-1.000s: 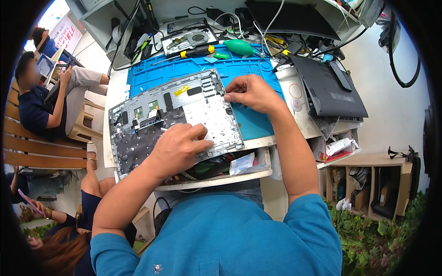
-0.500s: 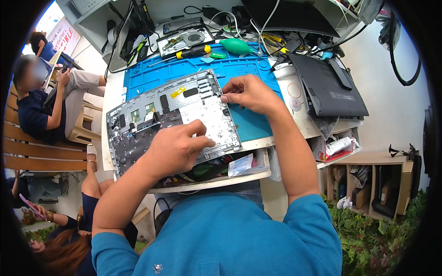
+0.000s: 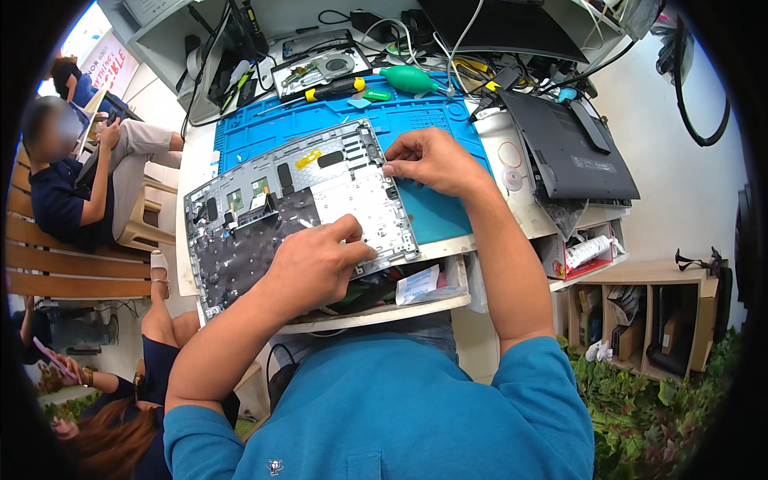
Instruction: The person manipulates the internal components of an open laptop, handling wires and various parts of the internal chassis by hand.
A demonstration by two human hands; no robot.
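A laptop keyboard cover (image 3: 352,192) lies inner side up near the front of the bench, slightly tilted. Black film (image 3: 252,244) covers the left part of its keyboard back, while bare silver metal shows on the right. Over the lower middle of this cover is my left hand (image 3: 316,260), fingers curled and pinched together near the front edge; what they hold, if anything, is hidden. My right hand (image 3: 432,162) pinches the cover's right edge between thumb and forefinger.
Under the cover lies a blue work mat (image 3: 444,212). Behind it are a yellow-black screwdriver (image 3: 336,90), a green air blower (image 3: 410,80) and an opened device (image 3: 324,70). A dark laptop (image 3: 572,148) sits at right. An open drawer (image 3: 432,302) juts out below. People sit at left.
My left hand and forearm have shifted slightly to the right over the cover. My right hand stays at the cover's right edge.
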